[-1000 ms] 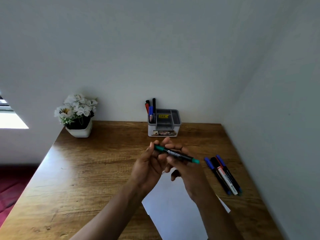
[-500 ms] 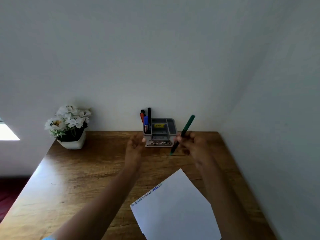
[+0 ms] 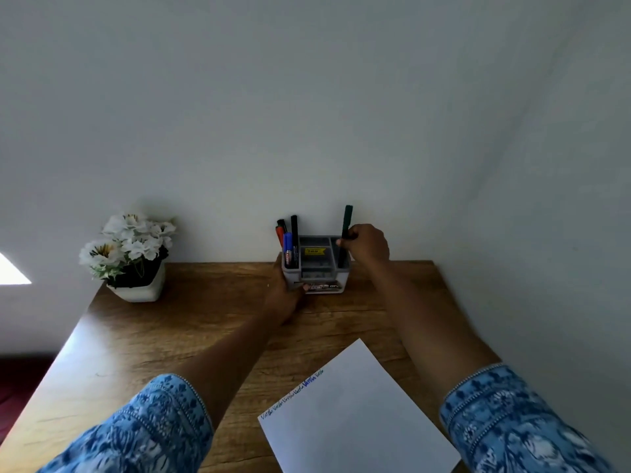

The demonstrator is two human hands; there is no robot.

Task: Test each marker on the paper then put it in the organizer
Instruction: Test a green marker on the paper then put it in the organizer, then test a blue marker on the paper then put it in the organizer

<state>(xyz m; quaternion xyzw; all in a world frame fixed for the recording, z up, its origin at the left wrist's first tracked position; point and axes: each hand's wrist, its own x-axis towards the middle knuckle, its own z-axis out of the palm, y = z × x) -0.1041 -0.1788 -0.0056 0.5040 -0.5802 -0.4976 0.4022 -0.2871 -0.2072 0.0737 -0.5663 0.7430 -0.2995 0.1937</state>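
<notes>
Marker [image 3: 347, 218] now stands in organizer [image 3: 319, 266], right hand [image 3: 368, 246] gripping.

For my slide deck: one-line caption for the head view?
Right hand holds a green marker upright in the right end of the organizer; left hand grips its left side.

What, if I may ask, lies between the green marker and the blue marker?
Head view: between green marker and blue marker lie the organizer's grey middle compartments and a yellow sticker.
</notes>
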